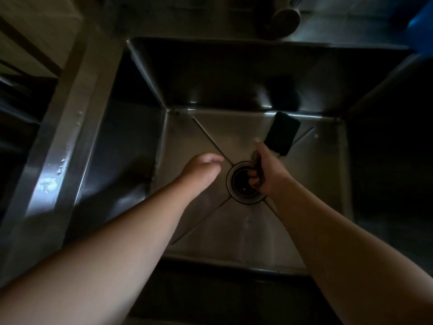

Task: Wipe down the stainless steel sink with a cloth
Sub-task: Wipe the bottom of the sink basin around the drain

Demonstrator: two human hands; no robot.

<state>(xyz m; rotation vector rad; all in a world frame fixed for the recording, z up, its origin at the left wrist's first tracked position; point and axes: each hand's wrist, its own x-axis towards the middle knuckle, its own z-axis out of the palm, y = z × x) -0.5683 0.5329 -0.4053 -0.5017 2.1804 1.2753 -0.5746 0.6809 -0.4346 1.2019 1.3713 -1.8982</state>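
Note:
I look straight down into a dim stainless steel sink (225, 233) with creased floor lines running to a round drain (241, 186). My right hand (267, 174) hovers over the drain's right side, fist closed on a dark handle. A black rectangular pad (282, 134) sticks out beyond the thumb toward the back right corner; it reads more like a scrubber than a cloth. My left hand (201, 166) hangs left of the drain, above the sink floor, fingers loosely curled downward with nothing in them.
A faucet head (284, 18) hangs over the back rim. Something blue (420, 29) sits at the far right corner. A wet, shiny steel ledge (68, 141) runs along the left side. The sink walls are steep and in deep shadow.

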